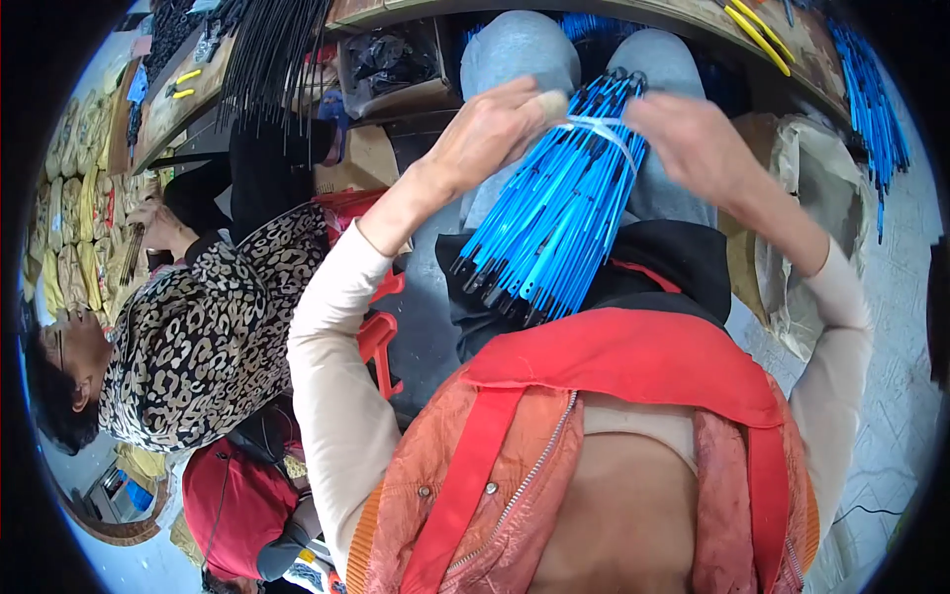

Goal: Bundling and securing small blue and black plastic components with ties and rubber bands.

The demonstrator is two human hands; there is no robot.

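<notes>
A bundle of thin blue rods (pixel 554 218) with black tips and black joints lies across my lap, fanned out toward my waist. Near its far end a whitish tie strip (pixel 600 125) wraps around it. My left hand (pixel 495 134) is closed at the left side of the bundle, pinching one end of the strip; a beige covering sits on one of its digits. On the other side my right hand (pixel 688 144), slightly blurred, has its fingers curled in on the strip's other end. The fingertips of both hands are partly hidden.
A wooden bench (pixel 633 12) runs along the far side, with yellow-handled pliers (pixel 760 38) on it. More blue rods (pixel 871 109) hang at the right, black rods (pixel 272 59) at the left. A co-worker (pixel 218 317) sits to my left. A whitish sack (pixel 816 198) stands right.
</notes>
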